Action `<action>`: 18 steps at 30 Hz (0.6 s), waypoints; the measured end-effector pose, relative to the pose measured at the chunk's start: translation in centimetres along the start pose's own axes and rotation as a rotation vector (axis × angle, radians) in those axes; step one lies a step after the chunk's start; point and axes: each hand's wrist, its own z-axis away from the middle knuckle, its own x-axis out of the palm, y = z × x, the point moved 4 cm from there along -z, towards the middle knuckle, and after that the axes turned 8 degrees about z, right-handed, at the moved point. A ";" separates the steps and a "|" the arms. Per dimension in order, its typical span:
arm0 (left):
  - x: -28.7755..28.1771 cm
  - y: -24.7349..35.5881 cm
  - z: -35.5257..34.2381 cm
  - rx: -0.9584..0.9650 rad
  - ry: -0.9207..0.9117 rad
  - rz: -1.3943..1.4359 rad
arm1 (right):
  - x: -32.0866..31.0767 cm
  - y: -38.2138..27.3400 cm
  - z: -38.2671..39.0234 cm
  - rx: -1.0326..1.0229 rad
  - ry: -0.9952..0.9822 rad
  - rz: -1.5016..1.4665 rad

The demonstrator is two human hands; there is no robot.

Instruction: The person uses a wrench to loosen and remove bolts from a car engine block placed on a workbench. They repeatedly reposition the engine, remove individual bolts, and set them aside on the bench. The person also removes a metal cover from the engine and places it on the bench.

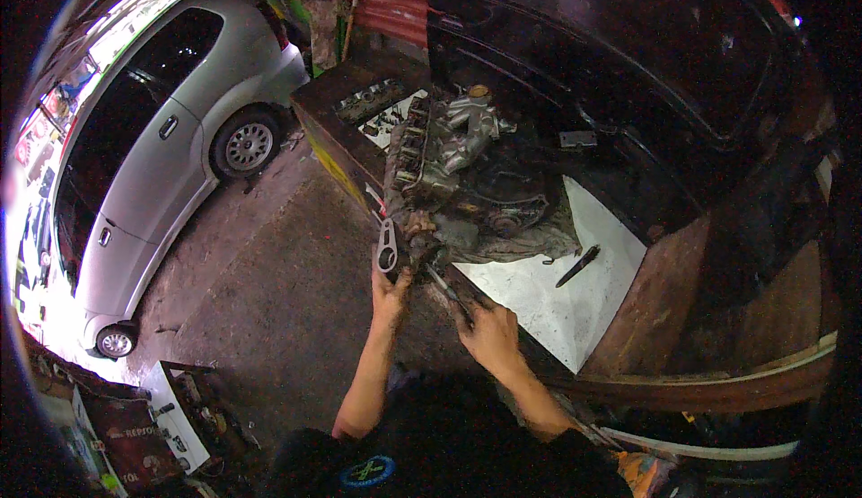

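My left hand is closed around a greasy engine part, held up near the bench edge. Beside its fingers shows a flat, light grey metal piece with a ring-like opening. My right hand grips a slim tool with a straight metal shaft, perhaps a screwdriver. The shaft's tip meets the greasy part; its handle is mostly covered by my fingers. Just beyond both hands lies a dirty engine cylinder head with a silver manifold on its right.
A grey cloth lies under the engine parts. On a white sheet to the right rests a black, pen-shaped object. Small parts sit on the far bench. A silver car stands left; a dark car hood rises right.
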 end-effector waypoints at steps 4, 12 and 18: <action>-0.4 0.8 0.3 -0.016 0.063 0.042 | -3.3 -0.1 -0.2 0.013 0.022 -0.058; -0.5 2.1 0.1 0.103 0.106 -0.058 | 3.1 2.7 0.5 0.000 0.070 -0.187; -0.5 0.6 0.5 0.238 0.047 -0.197 | 4.7 3.0 -1.4 0.066 0.016 -0.234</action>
